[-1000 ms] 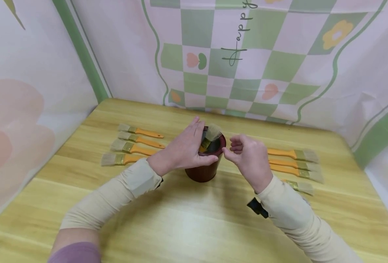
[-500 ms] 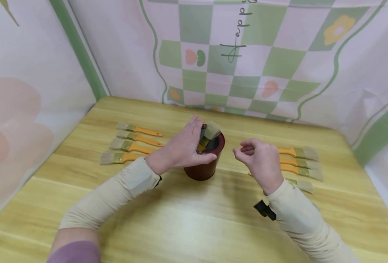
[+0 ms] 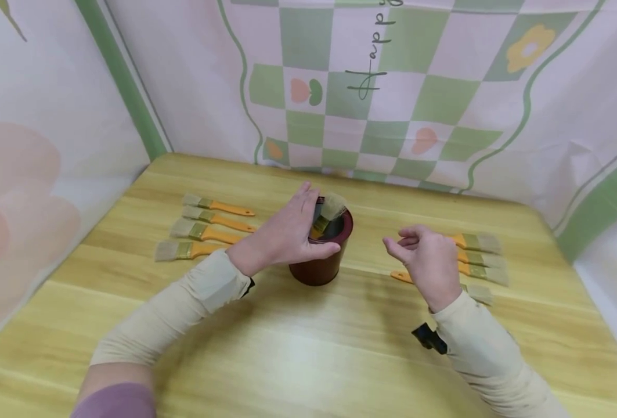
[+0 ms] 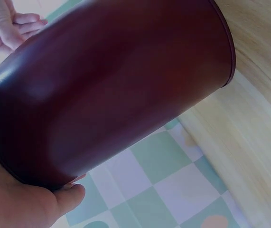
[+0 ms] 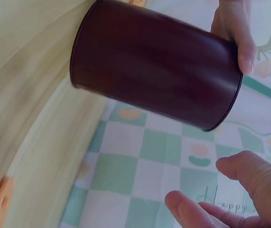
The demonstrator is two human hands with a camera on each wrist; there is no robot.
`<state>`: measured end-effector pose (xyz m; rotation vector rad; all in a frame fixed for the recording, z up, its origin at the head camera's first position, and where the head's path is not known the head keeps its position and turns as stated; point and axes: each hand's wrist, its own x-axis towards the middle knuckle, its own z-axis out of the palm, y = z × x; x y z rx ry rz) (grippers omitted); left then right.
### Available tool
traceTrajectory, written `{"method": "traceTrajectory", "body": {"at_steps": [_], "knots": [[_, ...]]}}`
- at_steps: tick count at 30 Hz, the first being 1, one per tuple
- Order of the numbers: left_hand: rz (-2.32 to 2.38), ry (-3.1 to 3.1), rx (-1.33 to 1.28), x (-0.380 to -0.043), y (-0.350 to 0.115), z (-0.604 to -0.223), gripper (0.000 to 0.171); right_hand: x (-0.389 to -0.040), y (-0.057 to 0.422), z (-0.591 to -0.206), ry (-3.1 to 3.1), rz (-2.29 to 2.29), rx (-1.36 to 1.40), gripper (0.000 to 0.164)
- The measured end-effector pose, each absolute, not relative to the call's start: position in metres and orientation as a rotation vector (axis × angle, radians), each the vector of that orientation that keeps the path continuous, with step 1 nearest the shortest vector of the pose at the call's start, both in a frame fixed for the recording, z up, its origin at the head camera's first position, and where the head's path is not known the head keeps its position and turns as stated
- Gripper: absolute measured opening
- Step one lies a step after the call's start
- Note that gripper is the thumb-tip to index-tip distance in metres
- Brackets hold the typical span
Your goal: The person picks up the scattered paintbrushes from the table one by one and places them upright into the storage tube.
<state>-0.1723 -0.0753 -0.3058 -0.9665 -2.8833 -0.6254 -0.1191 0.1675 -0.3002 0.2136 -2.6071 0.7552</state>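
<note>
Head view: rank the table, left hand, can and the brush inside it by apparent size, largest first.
1. Table
2. Left hand and can, too alike to rank
3. Brush in the can, partly hidden

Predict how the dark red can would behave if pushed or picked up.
The dark red can seems stiff: its visible side is smooth, with no dents. That glossy finish may make it somewhat slippery. Being taller than it is wide, it might tip if pushed high up.

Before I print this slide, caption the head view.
Left hand gripping a dark red can with a bristles-up brush inside, right hand empty, more brushes on both sides.
</note>
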Motion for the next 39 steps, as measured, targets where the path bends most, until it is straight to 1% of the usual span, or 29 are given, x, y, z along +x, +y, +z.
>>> {"method": "traceTrajectory", "body": {"at_steps": [8,21,28,32,37,39], "knots": [[-0.628,-2.869,-0.973,-0.172,-0.076,-0.307,0.101,-0.119,0.178,-0.307,-2.603,0.691,0.215,0.026],[-0.656,-2.843,-0.98,-0.173,-0.077,-0.307,0.098,-0.113,0.186,-0.32,-2.763,0.619,0.234,0.032],[-0.626,-2.87,-0.987,-0.173,-0.076,-0.306,0.1,-0.107,0.2,-0.33,-2.83,0.593,0.172,0.033],[-0.642,-2.876,-0.982,-0.173,-0.076,-0.304,0.1,-0.109,0.207,-0.335,-2.814,0.528,0.181,0.034],[-0.627,-2.868,-0.984,-0.174,-0.075,-0.304,0.1,-0.11,0.217,-0.339,-2.828,0.424,0.148,0.036],[-0.622,-2.867,-0.985,-0.174,-0.075,-0.304,0.1,-0.109,0.221,-0.342,-2.886,0.369,0.132,0.041]]}}
